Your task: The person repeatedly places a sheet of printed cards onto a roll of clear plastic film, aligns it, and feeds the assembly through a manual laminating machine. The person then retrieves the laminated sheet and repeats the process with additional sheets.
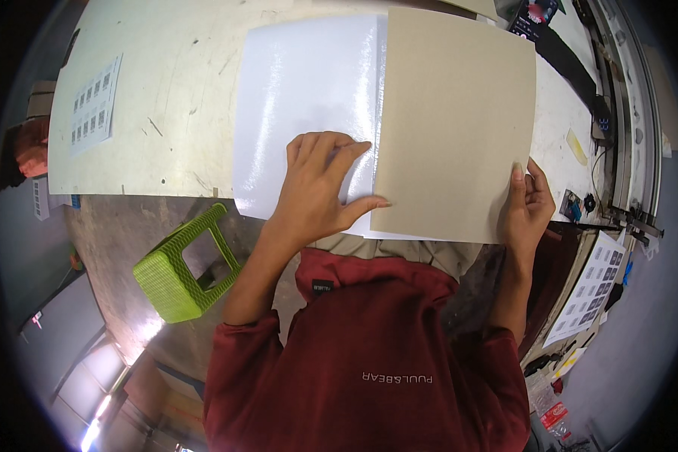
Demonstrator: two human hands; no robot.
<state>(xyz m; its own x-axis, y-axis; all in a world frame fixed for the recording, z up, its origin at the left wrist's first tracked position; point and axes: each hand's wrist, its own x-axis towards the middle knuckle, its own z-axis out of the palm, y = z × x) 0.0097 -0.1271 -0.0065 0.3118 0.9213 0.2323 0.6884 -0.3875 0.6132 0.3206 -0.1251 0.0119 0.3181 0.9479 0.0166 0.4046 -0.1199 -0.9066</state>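
A beige cardboard sheet (456, 124) lies over the right part of a glossy white sheet (309, 90), near the front of the table. My left hand (316, 184) rests on the white sheet, holding nothing. Its thumb and index finger are spread apart, and the thumb tip reaches the cardboard's left edge. At the cardboard's lower right edge, my right hand (529, 203) grips it, thumb on top and the other fingers partly hidden at the edge.
A printed sheet (96, 102) lies at the left of the white table (166, 75). A green plastic stool (175, 275) stands on the floor at left. Along the right run a black strap (572, 64) and a metal rail (640, 113). More printed sheets (586, 290) hang at lower right.
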